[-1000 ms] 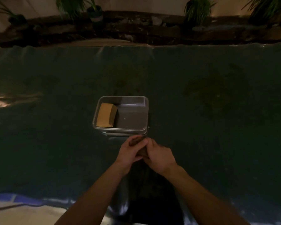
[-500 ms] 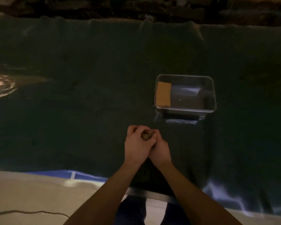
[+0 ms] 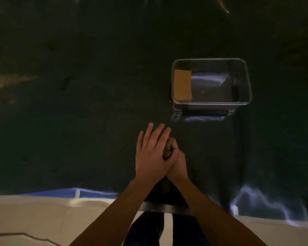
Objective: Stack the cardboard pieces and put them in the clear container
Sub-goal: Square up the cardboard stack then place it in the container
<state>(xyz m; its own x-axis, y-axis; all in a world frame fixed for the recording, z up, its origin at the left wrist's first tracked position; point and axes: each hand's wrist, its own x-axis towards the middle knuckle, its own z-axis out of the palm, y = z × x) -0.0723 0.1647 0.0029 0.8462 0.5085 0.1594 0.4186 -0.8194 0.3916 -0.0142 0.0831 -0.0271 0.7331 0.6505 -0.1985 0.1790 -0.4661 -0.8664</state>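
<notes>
A small stack of cardboard pieces point(image 3: 168, 147) stands on edge between my two hands, just in front of me over the dark green table cover. My left hand point(image 3: 149, 153) lies flat against the stack's left side with its fingers stretched out. My right hand point(image 3: 178, 164) is curled around the stack from the right. The clear container point(image 3: 247, 82) sits on the cover to the upper right of my hands. One tan cardboard piece point(image 3: 182, 85) lies at its left end; the rest of its floor is bare.
The dark green cover point(image 3: 78, 112) spreads over the whole table. Its near edge hangs just below my wrists, over a pale floor point(image 3: 34, 215). A thin cable point(image 3: 25, 236) runs along the floor at the lower left. My legs show below the table edge.
The view has tilted down and left, so the container now sits to the right. My left hand's fingers have opened from a curled grip and now lie flat against the stack.
</notes>
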